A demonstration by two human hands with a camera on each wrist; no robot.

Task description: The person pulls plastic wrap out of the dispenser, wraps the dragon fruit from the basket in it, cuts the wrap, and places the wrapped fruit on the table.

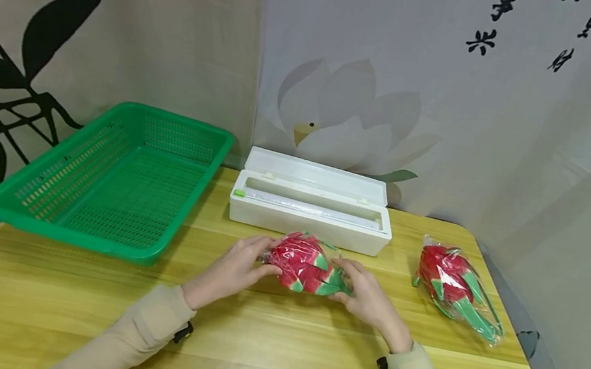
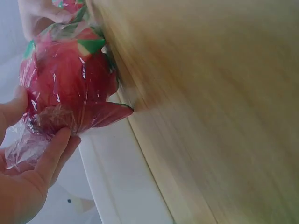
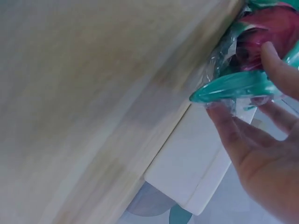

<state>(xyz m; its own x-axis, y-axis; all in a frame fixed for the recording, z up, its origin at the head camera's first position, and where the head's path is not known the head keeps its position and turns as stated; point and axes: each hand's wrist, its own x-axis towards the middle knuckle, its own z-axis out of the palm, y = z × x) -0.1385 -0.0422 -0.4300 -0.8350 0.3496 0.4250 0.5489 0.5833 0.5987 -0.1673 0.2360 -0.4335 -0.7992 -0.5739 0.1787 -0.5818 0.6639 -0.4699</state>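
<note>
A red dragon fruit (image 1: 301, 263) with green-tipped scales, wrapped in clear plastic film, is held between both hands above the table. My left hand (image 1: 240, 270) pinches its left end; the left wrist view shows the thumb and fingers (image 2: 52, 156) around the bunched film there. On the green-leaved right end, my right hand (image 1: 371, 295) has its thumb on one side and fingers (image 3: 226, 128) on the other. Just behind the fruit stands a white cling film dispenser (image 1: 308, 226), lid raised, a roll of film (image 1: 309, 207) inside.
Another wrapped dragon fruit (image 1: 452, 285) lies near the right edge of the wooden table (image 1: 264, 364). A green plastic basket (image 1: 84, 239) occupies the back left, partly over the table's edge. Behind the table hangs a printed cloth (image 1: 181, 26).
</note>
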